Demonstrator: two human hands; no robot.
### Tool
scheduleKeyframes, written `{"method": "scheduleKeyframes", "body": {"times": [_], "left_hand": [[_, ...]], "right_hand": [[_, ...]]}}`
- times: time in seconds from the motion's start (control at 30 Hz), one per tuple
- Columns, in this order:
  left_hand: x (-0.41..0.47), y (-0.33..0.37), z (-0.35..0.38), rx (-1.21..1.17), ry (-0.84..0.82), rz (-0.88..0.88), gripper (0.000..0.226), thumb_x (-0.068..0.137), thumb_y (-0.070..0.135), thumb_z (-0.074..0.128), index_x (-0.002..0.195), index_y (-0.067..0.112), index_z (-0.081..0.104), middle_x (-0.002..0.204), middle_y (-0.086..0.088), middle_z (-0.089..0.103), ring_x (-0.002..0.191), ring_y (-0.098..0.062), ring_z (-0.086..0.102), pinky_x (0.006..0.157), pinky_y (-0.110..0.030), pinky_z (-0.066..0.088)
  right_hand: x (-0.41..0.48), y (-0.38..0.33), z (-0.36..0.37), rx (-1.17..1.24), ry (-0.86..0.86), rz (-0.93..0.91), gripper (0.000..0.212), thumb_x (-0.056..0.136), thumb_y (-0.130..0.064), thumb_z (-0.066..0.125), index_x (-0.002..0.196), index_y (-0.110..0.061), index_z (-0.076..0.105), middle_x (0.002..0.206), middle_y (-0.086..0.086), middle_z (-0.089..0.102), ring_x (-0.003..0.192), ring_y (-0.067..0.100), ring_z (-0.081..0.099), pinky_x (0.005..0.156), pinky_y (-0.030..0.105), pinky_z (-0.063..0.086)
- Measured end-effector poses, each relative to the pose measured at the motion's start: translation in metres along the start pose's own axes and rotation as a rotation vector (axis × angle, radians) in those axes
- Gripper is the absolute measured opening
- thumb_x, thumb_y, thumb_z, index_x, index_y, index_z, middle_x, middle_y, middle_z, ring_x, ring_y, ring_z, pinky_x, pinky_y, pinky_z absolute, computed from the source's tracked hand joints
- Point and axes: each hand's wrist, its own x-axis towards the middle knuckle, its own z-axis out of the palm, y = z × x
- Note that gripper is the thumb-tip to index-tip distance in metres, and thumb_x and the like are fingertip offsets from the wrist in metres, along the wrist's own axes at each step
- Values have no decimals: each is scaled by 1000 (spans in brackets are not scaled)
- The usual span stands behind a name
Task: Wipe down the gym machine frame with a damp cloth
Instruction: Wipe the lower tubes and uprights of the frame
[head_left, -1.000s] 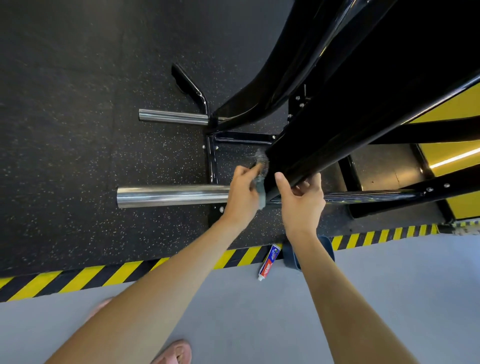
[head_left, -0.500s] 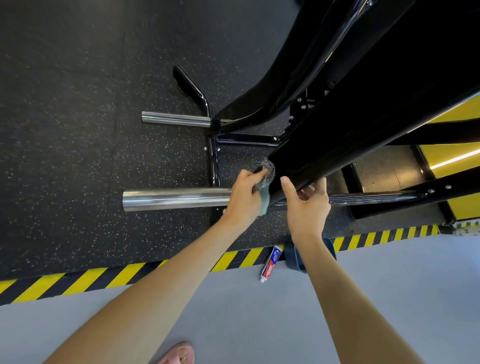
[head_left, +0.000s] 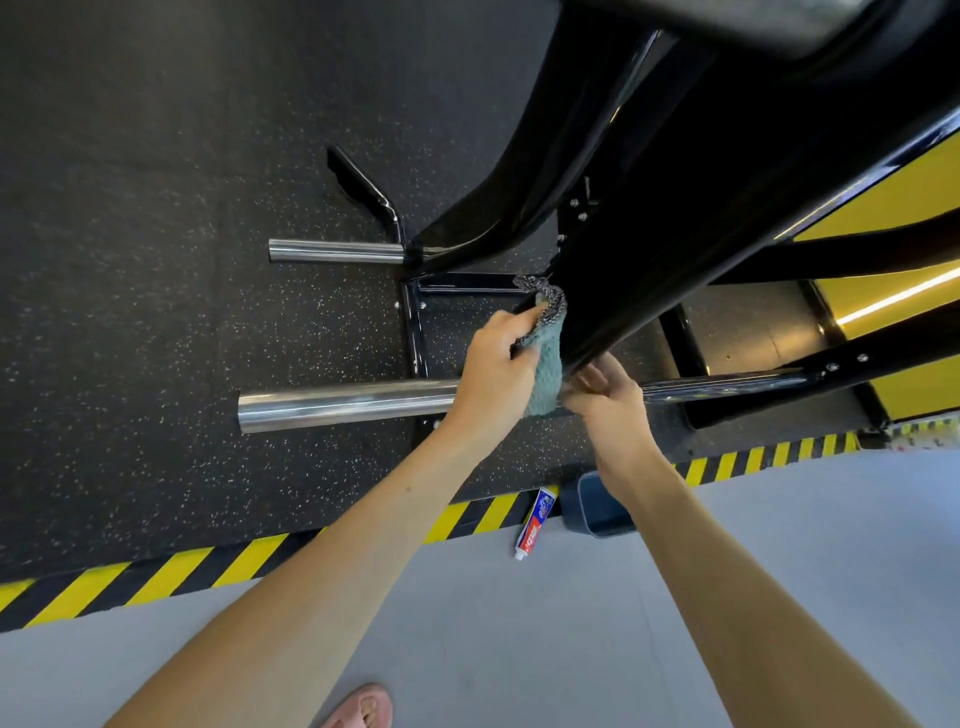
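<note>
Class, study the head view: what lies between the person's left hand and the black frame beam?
A teal cloth, gripped by the left hand, lies against the black frame beam. The head view shows this.

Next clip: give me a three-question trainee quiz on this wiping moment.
1. Choose: what lies by the striped floor edge? A) toothpaste tube B) spray bottle C) brush
2. True or false: the cloth lies on the floor.
3. Fill in: the left hand holds the cloth against the machine's ____ frame beam.
Key: 1 A; 2 false; 3 black.
</note>
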Motion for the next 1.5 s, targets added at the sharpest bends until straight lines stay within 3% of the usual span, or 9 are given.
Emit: {"method": "scheduleKeyframes", "body": {"times": [0.13,0.3,0.47,0.63,0.97,1.1,1.27,1.43,1.5], "left_hand": [[4,-20,3,118,65,-253,37,93,-12,35,117,-1,61,103,-9,56,101,-22,55,78,-17,38],[18,-12,8,80,108,-443,33,91,-8,32,90,6,62,82,-9,58,76,-23,53,67,-29,41],[-3,36,21,-77,117,-379,31,87,-9,31,86,7,58,79,-12,55,72,-20,51,61,-29,37],[-15,101,23,-104,140,-238,29,79,-11,30,79,5,54,74,-12,47,67,-20,43,61,-32,32],[-47,179,33,-38,151,25,41,99,-1,38,136,9,52,117,-6,47,86,-4,51,80,-23,41],[-56,188,36,-23,153,72,38,97,-2,42,132,7,55,117,-6,50,110,-18,52,99,-31,44],[-65,194,35,-14,133,84,39,97,-1,43,132,9,55,116,-4,52,111,-19,53,103,-38,44],[-95,184,-9,79,-349,83,46,95,1,52,133,26,55,125,5,57,114,-8,53,99,-32,47],[-99,179,-38,34,-283,-100,48,93,-4,53,128,28,59,126,-1,60,108,-12,59,93,-32,51]], "right_hand": [[-7,-12,-6,-31,25,37,52,90,15,46,132,-13,54,115,-7,66,99,-9,59,94,16,45],[-5,-22,-7,-5,78,35,57,89,17,38,133,-17,48,103,-7,62,73,-6,59,50,4,40],[-18,-25,-11,24,103,156,68,85,24,33,142,-13,40,100,-7,60,109,18,56,63,17,40],[-31,-63,-28,97,141,129,66,86,20,36,141,-15,43,124,5,59,105,18,59,65,22,48],[-70,-121,-56,21,165,21,53,91,6,48,139,-16,48,125,4,61,90,16,61,72,30,51],[-81,-132,-63,30,176,36,54,89,9,46,138,-12,50,121,6,63,96,20,61,88,39,52],[-94,-143,-67,68,162,53,48,91,11,42,133,-9,51,99,-4,62,80,10,60,71,28,52],[-105,-149,-69,166,152,147,33,96,5,44,125,-4,56,102,10,69,79,16,66,61,26,55],[-111,-148,-63,241,113,277,31,96,5,44,121,-4,57,107,15,69,83,19,67,79,38,56]]}}
